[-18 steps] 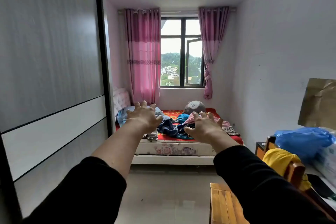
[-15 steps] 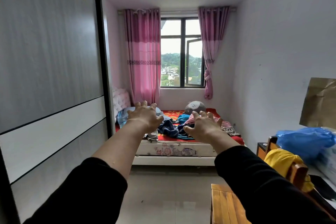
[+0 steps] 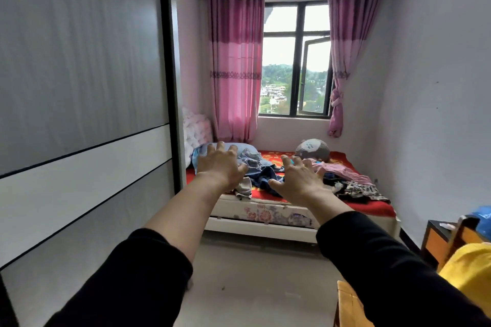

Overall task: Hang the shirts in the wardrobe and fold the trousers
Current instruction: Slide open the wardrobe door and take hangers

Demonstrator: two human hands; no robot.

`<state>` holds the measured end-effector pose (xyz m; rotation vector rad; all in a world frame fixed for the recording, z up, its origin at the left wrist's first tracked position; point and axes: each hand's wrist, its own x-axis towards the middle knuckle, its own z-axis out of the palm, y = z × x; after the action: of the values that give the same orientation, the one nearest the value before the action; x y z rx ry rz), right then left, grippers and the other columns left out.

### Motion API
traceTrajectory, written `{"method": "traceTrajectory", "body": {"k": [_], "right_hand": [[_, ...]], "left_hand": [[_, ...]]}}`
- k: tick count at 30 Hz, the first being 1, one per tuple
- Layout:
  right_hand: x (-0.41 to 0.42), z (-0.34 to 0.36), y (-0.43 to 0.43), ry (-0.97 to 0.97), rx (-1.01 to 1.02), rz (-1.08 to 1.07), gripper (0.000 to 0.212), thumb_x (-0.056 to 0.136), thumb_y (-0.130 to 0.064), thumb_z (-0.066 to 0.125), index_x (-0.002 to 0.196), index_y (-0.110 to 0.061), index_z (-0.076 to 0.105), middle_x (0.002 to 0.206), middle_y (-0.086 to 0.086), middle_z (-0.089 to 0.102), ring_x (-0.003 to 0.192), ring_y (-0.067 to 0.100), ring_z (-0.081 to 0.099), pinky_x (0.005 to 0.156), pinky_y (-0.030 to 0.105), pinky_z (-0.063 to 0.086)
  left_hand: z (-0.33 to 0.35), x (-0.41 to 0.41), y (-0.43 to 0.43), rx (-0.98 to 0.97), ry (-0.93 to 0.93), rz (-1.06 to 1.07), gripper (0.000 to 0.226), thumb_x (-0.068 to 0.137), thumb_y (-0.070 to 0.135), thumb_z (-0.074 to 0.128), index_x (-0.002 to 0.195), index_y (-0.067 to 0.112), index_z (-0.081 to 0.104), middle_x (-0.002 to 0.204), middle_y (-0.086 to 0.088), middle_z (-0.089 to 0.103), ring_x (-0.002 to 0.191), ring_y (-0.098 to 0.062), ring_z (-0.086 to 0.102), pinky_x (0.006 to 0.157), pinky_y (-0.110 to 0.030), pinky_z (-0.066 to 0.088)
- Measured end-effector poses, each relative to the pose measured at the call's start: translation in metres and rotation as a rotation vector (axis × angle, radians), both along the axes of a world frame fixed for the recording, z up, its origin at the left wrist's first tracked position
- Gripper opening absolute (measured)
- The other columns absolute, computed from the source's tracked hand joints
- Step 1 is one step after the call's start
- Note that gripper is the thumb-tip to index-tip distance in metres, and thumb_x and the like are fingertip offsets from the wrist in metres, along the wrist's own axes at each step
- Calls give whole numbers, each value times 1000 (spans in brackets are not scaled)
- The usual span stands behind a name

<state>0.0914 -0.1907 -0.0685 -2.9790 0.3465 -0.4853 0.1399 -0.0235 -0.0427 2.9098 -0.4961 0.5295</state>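
Observation:
A heap of clothes lies on the bed (image 3: 265,216) across the room: a dark blue garment (image 3: 265,176), a pink one (image 3: 337,168) and a dark patterned one (image 3: 358,190). Both my arms stretch forward in black sleeves. My left hand (image 3: 219,164) and my right hand (image 3: 297,179) hover in the air with fingers spread, holding nothing, well short of the bed. The wardrobe (image 3: 79,87) with its grey sliding door closed fills the left side.
A red blanket (image 3: 372,206) covers the mattress, with a blue pillow (image 3: 202,152) and a grey plush toy (image 3: 312,148) near the window (image 3: 296,61). A wooden chair (image 3: 348,308) with a yellow cloth (image 3: 470,271) and a dark side table (image 3: 435,239) stand at right. Bare floor lies ahead.
I have moved closer to the bed and the view has shifted; the bed looks larger. Both hands stay raised and spread with nothing in them.

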Motion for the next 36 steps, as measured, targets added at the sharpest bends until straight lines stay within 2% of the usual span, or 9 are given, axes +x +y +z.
{"method": "traceTrajectory", "body": {"k": [6, 13, 25, 30, 36], "right_hand": [[131, -2, 8, -12, 16, 75, 79, 89, -57, 51, 151, -22, 17, 155, 5, 25, 143, 29, 19, 112, 58, 15], [276, -10, 11, -59, 7, 186, 79, 87, -60, 51, 149, -21, 22, 152, 5, 30, 140, 29, 25, 108, 56, 22], [542, -14, 9, -78, -66, 518, 79, 84, -60, 55, 145, -20, 25, 148, 5, 33, 135, 28, 30, 105, 54, 26], [638, -4, 31, -106, -52, 681, 81, 87, -57, 55, 149, -20, 18, 152, 4, 27, 140, 28, 23, 109, 57, 22], [705, -19, 103, -97, -22, 908, 88, 89, -55, 53, 153, -23, 2, 161, 3, 0, 148, 28, -5, 115, 55, 6]], "left_hand": [[4, 114, 6, 2, -40, 42, 56, 94, 46, 40, 143, 20, 33, 150, -10, 29, 137, -30, 25, 105, -47, 32], [-5, 239, 15, 4, -39, 178, 52, 93, 42, 39, 141, 20, 35, 147, -10, 31, 134, -29, 28, 100, -46, 33], [-20, 456, 27, -40, -86, 513, 57, 94, 41, 38, 146, 20, 27, 157, -10, 13, 143, -30, 13, 111, -50, 26], [-20, 514, 49, -37, -177, 679, 56, 96, 39, 35, 147, 20, 25, 159, -10, 8, 144, -31, 8, 112, -51, 21], [-29, 540, 112, 132, -323, 843, 63, 96, 37, 34, 152, 22, 8, 157, -11, -23, 144, -31, -21, 116, -50, -2]]}}
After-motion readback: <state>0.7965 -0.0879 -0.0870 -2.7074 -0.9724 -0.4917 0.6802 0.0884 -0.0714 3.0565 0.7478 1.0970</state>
